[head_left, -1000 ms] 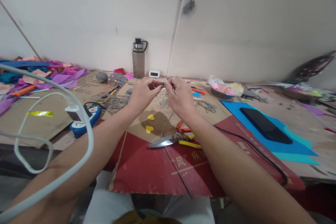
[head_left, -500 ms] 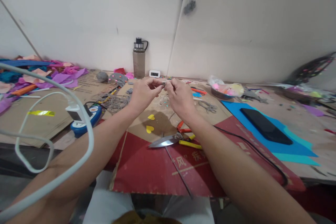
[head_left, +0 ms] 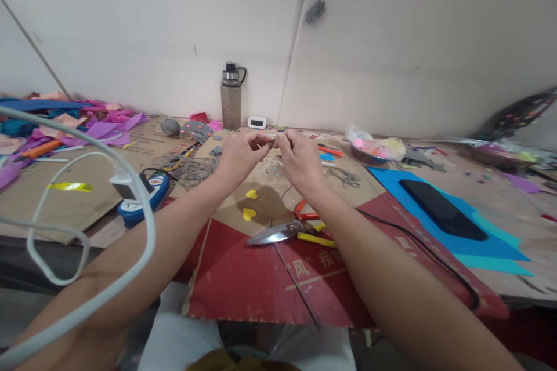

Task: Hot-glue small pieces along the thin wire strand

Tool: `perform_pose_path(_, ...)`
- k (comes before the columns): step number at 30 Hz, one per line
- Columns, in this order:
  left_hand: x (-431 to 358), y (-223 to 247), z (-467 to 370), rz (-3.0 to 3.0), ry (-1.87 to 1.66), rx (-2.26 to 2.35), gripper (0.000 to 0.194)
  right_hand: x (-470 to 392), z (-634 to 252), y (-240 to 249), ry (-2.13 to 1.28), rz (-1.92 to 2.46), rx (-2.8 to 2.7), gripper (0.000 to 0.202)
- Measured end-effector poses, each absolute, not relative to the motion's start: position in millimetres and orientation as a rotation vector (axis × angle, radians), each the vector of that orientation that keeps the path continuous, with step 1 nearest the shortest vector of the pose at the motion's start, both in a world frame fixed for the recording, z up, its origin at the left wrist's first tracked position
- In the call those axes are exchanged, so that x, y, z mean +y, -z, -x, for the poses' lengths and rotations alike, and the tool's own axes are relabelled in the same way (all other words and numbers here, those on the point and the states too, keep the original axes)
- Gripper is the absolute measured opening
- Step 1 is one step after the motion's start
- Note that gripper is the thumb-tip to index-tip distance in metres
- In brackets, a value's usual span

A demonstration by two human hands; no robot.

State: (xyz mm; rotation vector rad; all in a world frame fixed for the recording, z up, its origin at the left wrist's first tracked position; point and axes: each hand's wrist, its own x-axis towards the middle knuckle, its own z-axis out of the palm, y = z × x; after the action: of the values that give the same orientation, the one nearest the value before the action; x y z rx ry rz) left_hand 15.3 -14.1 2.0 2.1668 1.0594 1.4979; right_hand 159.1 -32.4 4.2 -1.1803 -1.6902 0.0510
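My left hand (head_left: 243,156) and my right hand (head_left: 302,162) meet above the middle of the cardboard (head_left: 243,293), fingertips almost touching. Each pinches at a tiny dark piece (head_left: 274,142) between them, mostly covered by the fingers and too small to make out. Below the hands lie two yellow paper hearts (head_left: 249,214). Scissors (head_left: 274,234) with a broad metal blade rest nearer me, beside yellow handles (head_left: 315,239) and orange-red handles (head_left: 302,211). A thin dark rod (head_left: 296,284) runs toward the front edge.
Grey twine (head_left: 191,169), a blue power strip (head_left: 143,200) and a white cable (head_left: 150,226) are on the left. At the back stand a bottle (head_left: 231,101) and a small clock (head_left: 257,122). A black phone (head_left: 441,208) lies on blue sheets (head_left: 391,182) at right.
Both hands stay nearly in place, with slight shifts of the fingers around the small piece. The rest looks the same apart from a slight shift of the view.
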Motion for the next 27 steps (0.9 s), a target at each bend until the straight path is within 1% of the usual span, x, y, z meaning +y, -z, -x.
perform_pose_path(3,-16,-3,-16,-2.172,-1.502,1.053,0.012,-33,-159,-5,-0.019,1.186,-1.702,0.030)
perform_pose_path(9,-21,-9,-16,-2.104,-1.533,1.106,0.010,-41,-156,-7,0.153,1.208,-1.784,0.028)
perform_pose_path(14,-22,-10,-15,-1.873,-1.545,1.020,0.010,-47,-155,-5,0.115,1.142,-1.783,0.022)
perform_pose_path(18,-20,-9,-16,-1.780,-1.523,0.974,0.011,-48,-153,-2,0.021,1.110,-1.748,0.020)
perform_pose_path(27,-14,-5,-17,-1.591,-1.476,0.841,0.010,-43,-149,0,-0.362,1.102,-1.567,0.020)
